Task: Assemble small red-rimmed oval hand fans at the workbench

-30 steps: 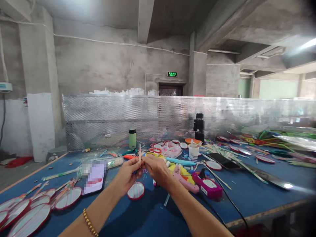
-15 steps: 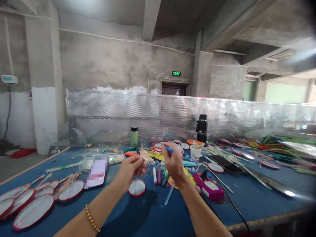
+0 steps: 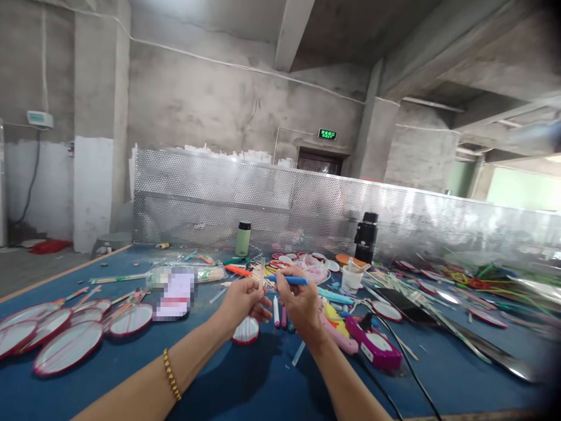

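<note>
My left hand [image 3: 243, 301], wearing a gold bead bracelet [image 3: 172, 374] at the wrist, pinches a thin pale flat stick [image 3: 262, 270] that stands upright. Between the fingers of my right hand [image 3: 300, 301] lies a blue marker [image 3: 293, 280], nearly level, its tip pointing left close to the stick. Whether tip and stick touch, I cannot tell. Below the left fingers, a small round disc with a red rim [image 3: 245, 331] lies on the blue table [image 3: 249, 386], partly covered by the hand. Several markers, among them a white one [image 3: 276, 311], lie between the hands.
Red-rimmed round fans [image 3: 70, 348] are piled at left beside a phone [image 3: 176, 295]. Rightward are a purple power strip [image 3: 379, 345] with black cables, a white cup [image 3: 351, 279] and a dark phone [image 3: 405, 305]. A green bottle [image 3: 243, 238] and black flask [image 3: 366, 238] stand before a perforated metal screen [image 3: 210, 193].
My right hand has lowered and turned, bringing the blue marker level and its tip near the stick. The left hand still pinches the stick. The camera view has shifted and tilted slightly.
</note>
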